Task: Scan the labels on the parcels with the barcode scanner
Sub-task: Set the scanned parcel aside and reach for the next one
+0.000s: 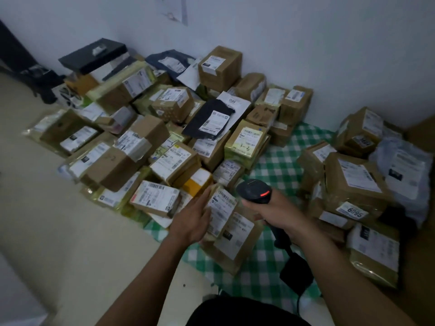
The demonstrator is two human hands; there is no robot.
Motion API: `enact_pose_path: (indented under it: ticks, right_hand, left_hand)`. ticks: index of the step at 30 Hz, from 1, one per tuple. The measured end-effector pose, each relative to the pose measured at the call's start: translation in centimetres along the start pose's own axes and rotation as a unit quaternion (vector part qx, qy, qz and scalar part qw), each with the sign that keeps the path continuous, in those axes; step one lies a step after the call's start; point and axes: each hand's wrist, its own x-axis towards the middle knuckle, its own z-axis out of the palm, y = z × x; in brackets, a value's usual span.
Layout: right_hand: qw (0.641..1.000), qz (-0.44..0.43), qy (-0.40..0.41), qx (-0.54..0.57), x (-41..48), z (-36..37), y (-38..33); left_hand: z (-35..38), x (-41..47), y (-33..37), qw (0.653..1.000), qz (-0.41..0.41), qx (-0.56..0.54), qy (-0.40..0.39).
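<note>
My right hand [275, 214] grips the handle of a black barcode scanner [255, 191] with a red light on its head, pointed left at a small brown parcel [221, 209] with a white label. My left hand [193, 220] holds that parcel by its left side, fingers straight along it, tilting the label up. Under it lies a larger brown parcel [235, 241] with its own label. The scanner's cable runs down to a black block [296, 274] on the cloth.
Several labelled cardboard boxes and bags [150, 142] are heaped to the left and back against the white wall. Another pile [353, 184] stands at the right. A green checked cloth [277, 165] covers the floor between them. Beige floor [58, 231] lies left.
</note>
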Motion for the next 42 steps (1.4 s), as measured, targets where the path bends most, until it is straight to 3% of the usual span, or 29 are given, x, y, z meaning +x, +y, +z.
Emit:
enact_pose_path:
  ticks: [4, 11, 14, 17, 21, 24, 28, 35, 39, 42]
  right_hand:
    - [1.0, 0.017, -0.022, -0.007, 0.0, 1.0, 0.9]
    - [1.0, 0.022, -0.021, -0.002, -0.1, 0.7, 1.7]
    - [1.0, 0.012, 0.0, 0.004, -0.4, -0.2, 1.7]
    - [0.998, -0.001, 0.049, 0.034, -0.9, -1.1, 1.9]
    - [0.992, -0.005, 0.111, 0.056, -1.5, -2.1, 2.5]
    - [0.98, -0.004, 0.191, 0.051, -2.3, -3.4, 2.9]
    - [0.96, -0.009, 0.28, 0.028, -4.6, -5.8, 3.3]
    - [0.926, -0.002, 0.372, 0.066, -7.7, -11.2, 4.6]
    - [0.908, 0.021, 0.417, 0.048, -8.0, -13.8, 5.7]
    - [0.898, 0.033, 0.436, 0.053, -7.5, -15.4, 6.0]
  left_hand:
    - [0.9, -0.5, 1.0, 0.993, -0.02, 0.111, 0.025]
    - [3.6, -0.5, 0.7, 0.985, -0.033, 0.168, 0.02]
    - [3.8, -0.4, 0.7, 0.982, -0.049, 0.167, 0.067]
    - [3.9, -0.2, 1.4, 0.979, -0.01, 0.188, 0.079]
    - [3.8, 1.6, 4.6, 0.988, 0.085, 0.113, 0.069]
    - [4.3, 4.2, 8.2, 0.986, 0.153, -0.002, 0.059]
    - [5.7, 7.1, 14.8, 0.979, 0.164, -0.119, -0.018]
    - [8.5, 9.5, 25.8, 0.935, 0.077, -0.249, -0.241]
    - [10.0, 10.3, 28.1, 0.91, 0.01, -0.327, -0.253]
    - [10.7, 10.8, 28.6, 0.915, 0.001, -0.315, -0.251]
